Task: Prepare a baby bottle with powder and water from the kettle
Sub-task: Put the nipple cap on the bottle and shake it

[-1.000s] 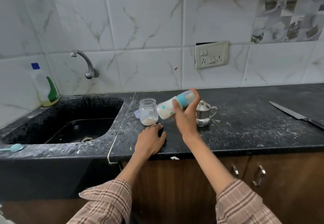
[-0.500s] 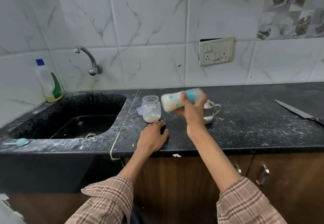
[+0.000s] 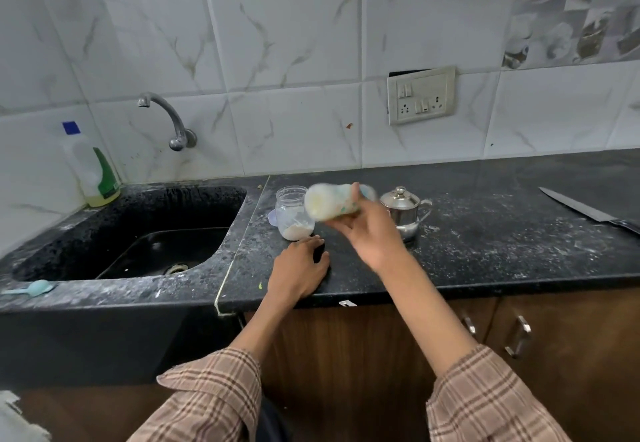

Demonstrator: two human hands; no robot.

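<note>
My right hand [image 3: 372, 234] grips the baby bottle [image 3: 330, 201], which lies nearly on its side in the air, blurred by motion, with milky liquid inside and a teal cap end toward the right. Behind it on the black counter [image 3: 485, 234] stands a small steel kettle [image 3: 405, 211] with its lid on. Left of the bottle a glass jar [image 3: 292, 215] holds white powder at its bottom. My left hand [image 3: 299, 270] rests flat on the counter just in front of the jar, holding nothing.
A black sink [image 3: 138, 234] with a wall tap [image 3: 169, 119] lies to the left, a dish-soap bottle [image 3: 95, 171] at its back corner. A light-blue scoop [image 3: 33, 289] lies on the sink's front rim. A long knife [image 3: 588, 211] lies at the far right. Powder dusts the counter.
The bottle in my right hand has swung, its base end tipping from low-left to level and back down toward the jar, blurring. My left hand has stayed on the counter.
</note>
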